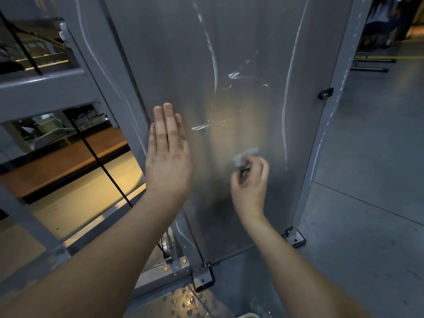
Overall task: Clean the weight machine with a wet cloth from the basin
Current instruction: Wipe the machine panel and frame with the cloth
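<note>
Grey concrete floor at right w/ a seam across it, and water drops glint near the bottom edge. At left, warm yellow light on a pale floor beside a brown strip — top right, a yellow floor line in dim bg.

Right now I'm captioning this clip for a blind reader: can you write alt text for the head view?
A person's right hand grips a small grey cloth against the grey metal panel of a weight machine, while the left hand rests flat on the panel beside it. White streaks mark the panel above the hands.
</note>
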Demonstrator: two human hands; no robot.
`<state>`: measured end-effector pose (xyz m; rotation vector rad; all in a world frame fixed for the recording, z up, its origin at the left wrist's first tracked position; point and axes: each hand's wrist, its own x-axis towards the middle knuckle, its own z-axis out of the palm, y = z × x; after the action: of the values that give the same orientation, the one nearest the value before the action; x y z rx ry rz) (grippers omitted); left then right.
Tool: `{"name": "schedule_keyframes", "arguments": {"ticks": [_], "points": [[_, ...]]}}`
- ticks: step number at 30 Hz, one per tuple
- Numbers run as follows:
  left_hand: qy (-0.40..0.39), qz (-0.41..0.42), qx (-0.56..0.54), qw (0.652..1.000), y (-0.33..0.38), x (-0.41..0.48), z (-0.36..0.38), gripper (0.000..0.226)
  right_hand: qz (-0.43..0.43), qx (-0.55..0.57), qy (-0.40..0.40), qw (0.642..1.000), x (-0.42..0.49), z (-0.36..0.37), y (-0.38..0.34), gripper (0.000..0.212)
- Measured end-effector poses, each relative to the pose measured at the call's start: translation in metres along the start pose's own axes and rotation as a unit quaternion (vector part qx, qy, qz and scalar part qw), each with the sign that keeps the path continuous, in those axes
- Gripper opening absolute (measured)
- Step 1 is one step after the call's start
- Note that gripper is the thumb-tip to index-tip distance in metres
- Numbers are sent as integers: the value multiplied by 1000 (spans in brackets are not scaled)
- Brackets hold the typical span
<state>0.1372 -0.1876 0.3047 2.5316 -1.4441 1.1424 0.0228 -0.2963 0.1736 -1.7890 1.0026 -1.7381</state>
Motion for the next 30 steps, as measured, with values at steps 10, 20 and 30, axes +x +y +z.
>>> {"name": "schedule_keyframes", "arguments": {"ticks": [10,20,30], "points": [[4,-1,10,1000,0,0,2,99,-2,-50,7,999,33,-21,13,16],[14,0,8,1000,1,-1,2,97,-62,-72,-91,991,17,-28,24,12],[38,7,30,999,1,-1,5,92,4,-70,-176,982,-52,-9,31,24]]}}
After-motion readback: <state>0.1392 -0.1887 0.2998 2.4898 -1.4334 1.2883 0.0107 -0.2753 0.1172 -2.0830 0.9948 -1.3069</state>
